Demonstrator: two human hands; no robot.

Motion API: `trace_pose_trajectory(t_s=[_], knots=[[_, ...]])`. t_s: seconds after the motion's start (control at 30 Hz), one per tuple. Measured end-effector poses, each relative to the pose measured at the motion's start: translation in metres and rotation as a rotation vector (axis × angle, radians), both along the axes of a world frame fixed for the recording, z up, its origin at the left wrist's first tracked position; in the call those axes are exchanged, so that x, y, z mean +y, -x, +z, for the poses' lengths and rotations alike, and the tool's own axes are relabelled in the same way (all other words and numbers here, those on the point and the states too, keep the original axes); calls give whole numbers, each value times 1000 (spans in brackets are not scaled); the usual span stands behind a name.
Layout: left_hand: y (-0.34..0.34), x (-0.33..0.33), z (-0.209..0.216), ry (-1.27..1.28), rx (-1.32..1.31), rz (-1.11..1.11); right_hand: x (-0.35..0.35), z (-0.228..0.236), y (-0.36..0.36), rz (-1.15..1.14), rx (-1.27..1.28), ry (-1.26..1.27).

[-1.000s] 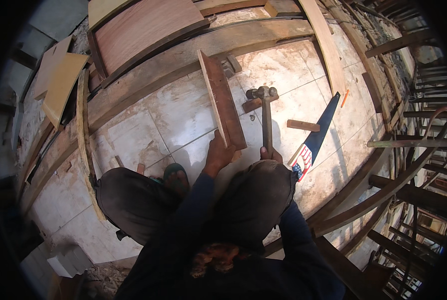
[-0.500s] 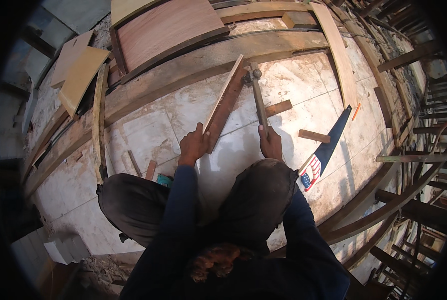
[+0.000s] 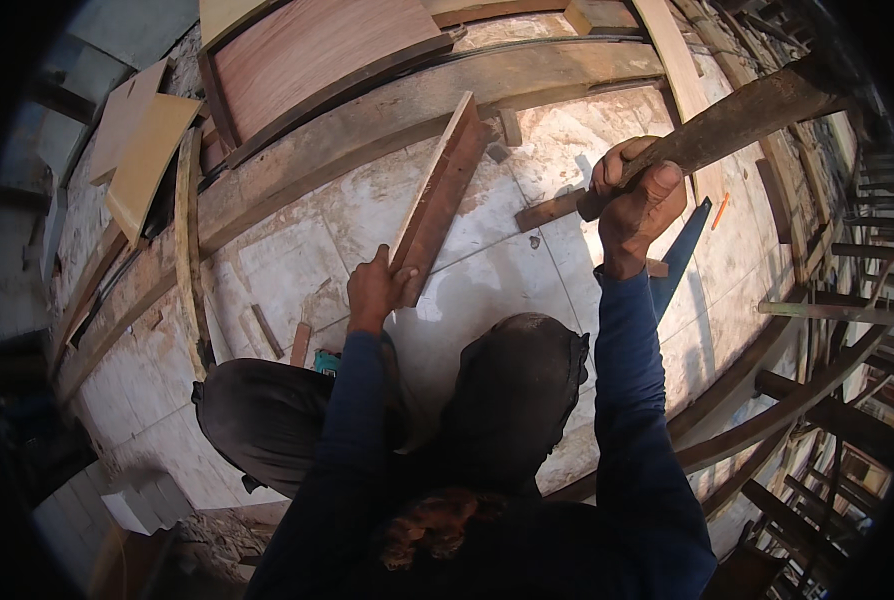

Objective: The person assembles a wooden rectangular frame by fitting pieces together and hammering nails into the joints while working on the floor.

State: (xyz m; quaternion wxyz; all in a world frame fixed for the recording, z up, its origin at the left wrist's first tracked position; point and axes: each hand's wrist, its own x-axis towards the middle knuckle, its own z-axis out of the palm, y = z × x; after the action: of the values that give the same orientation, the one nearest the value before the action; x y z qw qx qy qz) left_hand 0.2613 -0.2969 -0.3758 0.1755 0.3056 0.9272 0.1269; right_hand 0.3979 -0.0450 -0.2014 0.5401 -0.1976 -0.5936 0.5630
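My left hand (image 3: 371, 292) is closed on the near end of a narrow wooden board (image 3: 445, 196), which slants away from me above the tiled floor. The board's upper edge is pale and its side reddish brown. In my right hand (image 3: 639, 215) is the wooden handle of a hammer (image 3: 737, 122), raised close to the camera and pointing up to the right. The hammer's head is lost in the dark rim. A short wood block (image 3: 551, 210) lies on the floor behind my right hand. The handsaw (image 3: 683, 258) beside it is partly covered by my forearm.
A thick timber beam (image 3: 367, 125) crosses the floor at the far side, with a framed plywood panel (image 3: 332, 62) beyond it. Cut boards (image 3: 155, 155) lean at the left. An orange pencil-like stick (image 3: 721, 211) lies right of the saw. A teal tool (image 3: 326, 362) shows by my left knee.
My right hand has lifted the hammer from beside the board, up and to the right. My left hand keeps its hold on the board, which has shifted slightly left.
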Motion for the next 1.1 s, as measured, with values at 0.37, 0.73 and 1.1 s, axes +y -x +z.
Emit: trace_pose_trajectory(t_s=[0.37, 0.73, 1.1], knots=[[1, 20, 3, -124, -36, -47, 17, -92, -61, -81, -957, 72], [-17, 24, -2, -116, -84, -10, -15, -170, -103, 38, -1303, -224], [-9, 21, 0, -111, -74, -70, -11, -32, -101, -68, -638, -49]])
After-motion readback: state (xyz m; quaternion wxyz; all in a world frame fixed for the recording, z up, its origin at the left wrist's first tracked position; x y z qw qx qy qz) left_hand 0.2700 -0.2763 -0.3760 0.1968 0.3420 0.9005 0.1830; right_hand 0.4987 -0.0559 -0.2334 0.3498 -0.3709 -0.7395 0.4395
